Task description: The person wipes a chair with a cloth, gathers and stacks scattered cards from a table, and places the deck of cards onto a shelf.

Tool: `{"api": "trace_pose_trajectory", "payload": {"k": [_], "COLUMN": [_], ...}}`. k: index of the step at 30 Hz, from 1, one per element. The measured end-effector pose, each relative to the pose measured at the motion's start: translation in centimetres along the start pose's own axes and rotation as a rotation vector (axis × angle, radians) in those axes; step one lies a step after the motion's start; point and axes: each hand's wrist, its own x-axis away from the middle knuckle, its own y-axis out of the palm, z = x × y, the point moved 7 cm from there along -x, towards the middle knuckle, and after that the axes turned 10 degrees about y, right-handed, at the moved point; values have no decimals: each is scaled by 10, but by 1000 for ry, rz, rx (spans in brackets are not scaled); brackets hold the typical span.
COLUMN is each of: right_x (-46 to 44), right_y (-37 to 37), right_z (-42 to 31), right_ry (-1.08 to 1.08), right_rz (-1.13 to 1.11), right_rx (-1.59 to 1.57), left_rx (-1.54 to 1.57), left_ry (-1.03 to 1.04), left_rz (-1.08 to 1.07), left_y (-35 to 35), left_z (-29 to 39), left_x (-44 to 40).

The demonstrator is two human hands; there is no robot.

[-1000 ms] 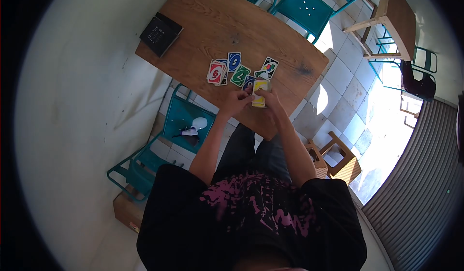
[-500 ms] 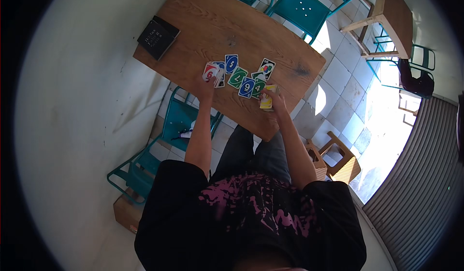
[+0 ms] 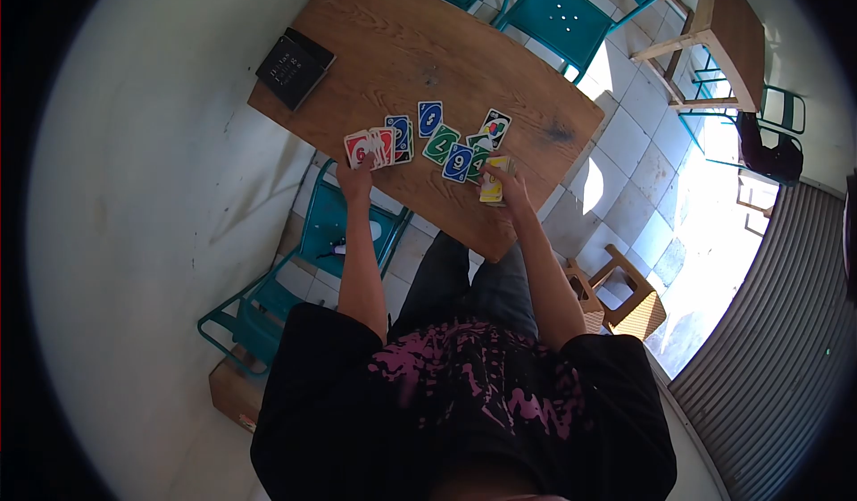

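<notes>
My left hand (image 3: 357, 178) is at the table's near left edge, closed on a slightly fanned set of red Uno cards (image 3: 359, 147). Right beside these lie blue cards (image 3: 398, 135), partly overlapped at their left side. My right hand (image 3: 509, 187) grips a stack of yellow Uno cards (image 3: 490, 188) near the right corner. Between the hands, face up, are a blue card (image 3: 430, 119), a green seven (image 3: 440, 145), a blue card with a 6 or 9 (image 3: 457, 163) and a green four (image 3: 478, 165). A black wild card (image 3: 495, 128) lies behind the green four.
A black book or box (image 3: 293, 70) lies at the left end of the wooden table (image 3: 375, 28). Teal chairs (image 3: 562, 20) stand behind it, and another teal chair (image 3: 321, 220) is at the near left. A wooden stool (image 3: 634, 300) stands at the right.
My left hand has moved left with the red cards, which are now spread wider. The blue cards beside them show more. My right hand stays put with the yellow stack.
</notes>
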Motion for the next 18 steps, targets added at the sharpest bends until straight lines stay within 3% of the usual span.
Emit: {"api": "trace_pose_trajectory", "payload": {"k": [5,7,11,16,18], "right_x": [-5,-1,-2,8,11], "right_y": [15,27,43,22,7], "right_z": [2,1,2,2,0], "right_ry": [-25,-29,-91,-40,-37], "right_rz": [-35,-25,-22,-39,-55], "right_rx": [71,109,258,216,125], "left_rx": [287,444,368,240,118], "left_ry": [-198,-251,-310,-148,-91], "left_rz": [-164,-372,-725,-788,-923], "left_y": [21,54,110,127,134], "left_z": [1,9,28,46,43], "left_x": [26,53,112,131,132]}}
